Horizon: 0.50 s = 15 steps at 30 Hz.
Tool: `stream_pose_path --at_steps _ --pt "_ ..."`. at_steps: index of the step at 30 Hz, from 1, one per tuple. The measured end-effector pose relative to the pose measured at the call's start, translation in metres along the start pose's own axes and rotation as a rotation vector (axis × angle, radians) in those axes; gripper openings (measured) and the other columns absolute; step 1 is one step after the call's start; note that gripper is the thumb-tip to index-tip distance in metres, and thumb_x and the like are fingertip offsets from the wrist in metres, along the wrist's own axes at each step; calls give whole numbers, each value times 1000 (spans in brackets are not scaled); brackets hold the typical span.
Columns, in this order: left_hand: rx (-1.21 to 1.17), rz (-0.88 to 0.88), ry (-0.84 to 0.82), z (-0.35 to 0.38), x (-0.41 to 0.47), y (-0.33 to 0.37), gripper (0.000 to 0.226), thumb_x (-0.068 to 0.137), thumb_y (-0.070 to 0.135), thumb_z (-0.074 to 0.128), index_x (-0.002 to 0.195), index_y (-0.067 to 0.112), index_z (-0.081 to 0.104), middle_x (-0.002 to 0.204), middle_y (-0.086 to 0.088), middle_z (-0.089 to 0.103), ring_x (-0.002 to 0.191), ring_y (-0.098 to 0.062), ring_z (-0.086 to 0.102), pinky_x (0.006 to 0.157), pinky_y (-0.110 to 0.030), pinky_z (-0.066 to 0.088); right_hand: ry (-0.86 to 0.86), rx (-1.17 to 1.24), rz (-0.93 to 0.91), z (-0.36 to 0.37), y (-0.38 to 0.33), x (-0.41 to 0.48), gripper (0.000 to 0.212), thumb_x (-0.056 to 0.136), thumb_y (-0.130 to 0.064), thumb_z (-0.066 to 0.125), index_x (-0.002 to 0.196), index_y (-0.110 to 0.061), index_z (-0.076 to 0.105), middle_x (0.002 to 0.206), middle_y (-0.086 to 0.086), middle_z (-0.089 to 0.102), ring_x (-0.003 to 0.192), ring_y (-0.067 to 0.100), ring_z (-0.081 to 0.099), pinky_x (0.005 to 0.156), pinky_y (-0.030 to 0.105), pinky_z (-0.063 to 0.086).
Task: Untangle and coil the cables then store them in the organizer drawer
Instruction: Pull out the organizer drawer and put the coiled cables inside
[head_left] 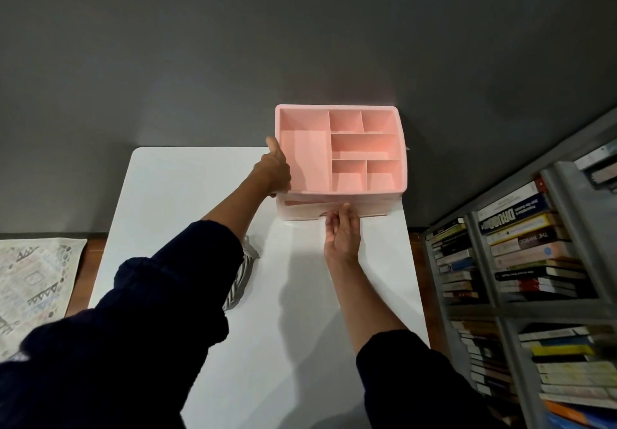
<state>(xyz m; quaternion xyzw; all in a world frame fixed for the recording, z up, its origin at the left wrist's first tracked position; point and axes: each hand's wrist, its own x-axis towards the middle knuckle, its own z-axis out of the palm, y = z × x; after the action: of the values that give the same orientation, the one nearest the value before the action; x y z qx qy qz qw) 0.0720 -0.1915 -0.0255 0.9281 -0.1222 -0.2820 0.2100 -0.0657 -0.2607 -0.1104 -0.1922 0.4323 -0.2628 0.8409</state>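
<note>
A pink organizer point(402, 175) with several open top compartments stands at the far right of the white table point(187, 188), against the grey wall. Its translucent drawer point(300, 211) sits at the bottom front. My left hand point(275, 170) grips the organizer's left side, thumb up along the wall. My right hand point(342, 233) lies palm up, fingertips at the drawer's front notch. A coiled grey cable point(238, 278) lies on the table, mostly hidden under my left sleeve.
A grey shelf unit point(547, 261) packed with stacked books stands close to the table's right edge. A patterned rug point(33, 281) lies on the floor to the left.
</note>
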Motion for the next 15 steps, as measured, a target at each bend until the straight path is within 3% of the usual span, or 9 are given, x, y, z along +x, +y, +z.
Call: stream_pose_path --at_steps 8,12,15 --pt "-47 -57 8 10 5 0 80 88 7 64 142 10 5 119 -17 52 104 -32 59 77 -37 49 -119 -112 40 -30 -3 -13 7 98 -18 49 94 -14 54 69 -3 68 72 8 68 73 22 57" --pt "-150 -96 4 13 8 0 67 92 13 59 138 13 10 124 -17 51 109 -31 56 95 -41 46 -137 -143 50 -40 -2 -23 7 99 -19 48 98 -13 51 73 -1 68 74 9 69 74 22 56" --pt "-137 -89 11 13 8 1 66 92 13 57 138 11 11 125 -17 48 112 -32 53 98 -42 45 -133 -146 67 -52 -2 -34 7 99 -19 48 95 -14 51 79 1 65 77 11 69 76 23 55"
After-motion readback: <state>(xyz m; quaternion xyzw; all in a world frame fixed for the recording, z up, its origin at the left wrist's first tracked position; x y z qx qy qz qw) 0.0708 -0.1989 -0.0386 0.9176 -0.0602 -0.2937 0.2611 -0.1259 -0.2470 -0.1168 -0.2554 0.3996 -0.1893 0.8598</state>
